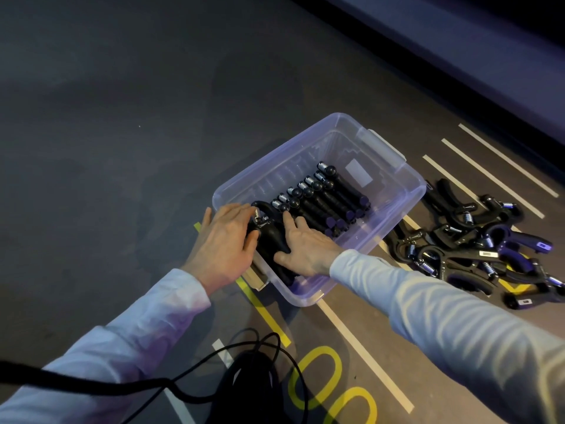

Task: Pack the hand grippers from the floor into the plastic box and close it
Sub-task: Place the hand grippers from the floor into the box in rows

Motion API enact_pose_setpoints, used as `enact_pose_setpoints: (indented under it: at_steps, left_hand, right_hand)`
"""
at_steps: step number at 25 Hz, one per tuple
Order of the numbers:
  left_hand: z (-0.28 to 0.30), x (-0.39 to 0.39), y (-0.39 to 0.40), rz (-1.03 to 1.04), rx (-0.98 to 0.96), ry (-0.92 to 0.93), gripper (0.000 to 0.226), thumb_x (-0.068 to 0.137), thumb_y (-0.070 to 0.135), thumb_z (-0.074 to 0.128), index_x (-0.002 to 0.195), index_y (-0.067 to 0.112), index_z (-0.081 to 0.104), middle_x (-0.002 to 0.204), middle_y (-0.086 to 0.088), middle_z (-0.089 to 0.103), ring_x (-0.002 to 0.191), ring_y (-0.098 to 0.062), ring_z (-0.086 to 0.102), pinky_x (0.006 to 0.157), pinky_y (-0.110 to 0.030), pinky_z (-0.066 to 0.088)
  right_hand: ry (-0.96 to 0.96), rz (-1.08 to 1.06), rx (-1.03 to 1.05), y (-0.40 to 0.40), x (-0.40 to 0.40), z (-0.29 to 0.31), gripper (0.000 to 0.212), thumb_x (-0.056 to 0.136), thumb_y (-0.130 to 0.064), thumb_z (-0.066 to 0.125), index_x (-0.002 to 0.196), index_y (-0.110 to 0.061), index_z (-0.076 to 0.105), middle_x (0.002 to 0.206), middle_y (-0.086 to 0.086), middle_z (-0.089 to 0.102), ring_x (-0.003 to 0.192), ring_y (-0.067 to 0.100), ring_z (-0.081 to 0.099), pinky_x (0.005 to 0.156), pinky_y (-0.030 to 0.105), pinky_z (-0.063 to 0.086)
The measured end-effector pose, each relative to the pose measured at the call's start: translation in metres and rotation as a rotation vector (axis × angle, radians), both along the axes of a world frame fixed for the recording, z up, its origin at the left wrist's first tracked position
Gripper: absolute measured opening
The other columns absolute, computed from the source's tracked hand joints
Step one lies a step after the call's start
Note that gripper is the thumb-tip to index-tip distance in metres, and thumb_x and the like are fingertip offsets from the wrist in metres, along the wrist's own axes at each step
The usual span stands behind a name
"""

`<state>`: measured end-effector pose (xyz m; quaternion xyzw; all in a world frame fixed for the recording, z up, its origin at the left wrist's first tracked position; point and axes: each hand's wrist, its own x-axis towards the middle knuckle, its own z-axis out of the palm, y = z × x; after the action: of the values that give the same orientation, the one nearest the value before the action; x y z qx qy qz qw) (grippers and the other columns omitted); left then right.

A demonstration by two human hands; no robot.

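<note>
- The floor (pixel 107 148) is dark grey and matt, marked with straight white tape lines (pixel 363 353) and yellow painted strips and loops (pixel 318 374) toward 5 o'clock.
- The plastic box (pixel 406 194) stands at the centre: clear, rectangular, round-cornered, with a moulded handle flap (pixel 382 145) on its 1 o'clock end. No lid sits on it.
- Inside, a tight row of hand grippers (pixel 324 200) lies side by side, with ribbed black foam handles, round black knobs and shiny coiled steel springs.
- The left hand (pixel 226 237) lies over the box's 9 o'clock corner, fingers bent loosely over the spring end of the nearest gripper (pixel 270 240); whether it grasps or only rests, I cannot tell.
- The right hand (pixel 305 249) is released and flat, fingers straight, pressing on that same gripper's smooth black handle and the neighbouring ones.
- A loose pile of grippers (pixel 477 249) lies on the floor at 3 o'clock, just beside the box, black with purple parts, tangled.
- Both arms wear pale, soft-looking sleeves (pixel 443 313).
- A black cable (pixel 171 384) curls across the floor at 6 o'clock.
</note>
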<state>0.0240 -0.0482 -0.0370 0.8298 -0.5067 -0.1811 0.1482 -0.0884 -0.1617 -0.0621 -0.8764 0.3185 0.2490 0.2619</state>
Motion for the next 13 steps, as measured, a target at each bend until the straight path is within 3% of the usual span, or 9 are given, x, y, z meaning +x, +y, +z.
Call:
enact_pose_setpoints:
  at_steps: [4,7,10,13]
  left_hand:
    - [0.001,-0.001,-0.001,-0.014,0.037,-0.090,0.051,0.094,0.027,0.043,0.143,0.015,0.030,0.148,-0.001,0.033,0.138,-0.015,0.024,0.112,-0.048,-0.007]
    - [0.008,-0.011,-0.013,-0.073,0.000,-0.098,0.054,0.094,0.035,0.042,0.143,0.016,0.028,0.149,-0.001,0.032,0.138,-0.017,0.026,0.111,-0.047,-0.010]
    - [0.015,-0.031,-0.033,-0.218,0.014,-0.059,0.059,0.093,0.047,0.036,0.144,0.018,0.026,0.151,0.000,0.028,0.139,-0.017,0.022,0.111,-0.047,-0.010]
    - [0.011,-0.041,-0.048,-0.307,0.087,-0.086,0.063,0.094,0.051,0.032,0.146,0.018,0.021,0.154,-0.002,0.019,0.141,-0.019,0.015,0.113,-0.049,-0.010]
  right_hand:
    - [-0.160,-0.134,0.002,-0.021,-0.007,0.006,0.083,0.085,-0.043,0.053,0.150,-0.024,0.006,0.142,0.012,0.033,0.126,0.040,0.044,0.104,0.042,0.038]
    - [-0.216,-0.186,-0.136,-0.054,-0.015,0.011,0.083,0.083,-0.038,0.057,0.150,-0.025,0.009,0.141,0.014,0.033,0.125,0.040,0.044,0.104,0.044,0.038]
    - [-0.206,-0.271,-0.232,-0.094,-0.019,0.010,0.079,0.085,-0.030,0.055,0.149,-0.021,0.011,0.137,0.021,0.033,0.124,0.044,0.042,0.105,0.045,0.038]
    - [-0.080,-0.320,-0.256,-0.124,-0.022,0.004,0.074,0.089,-0.025,0.051,0.149,-0.015,0.010,0.139,0.026,0.030,0.126,0.048,0.037,0.108,0.046,0.033]
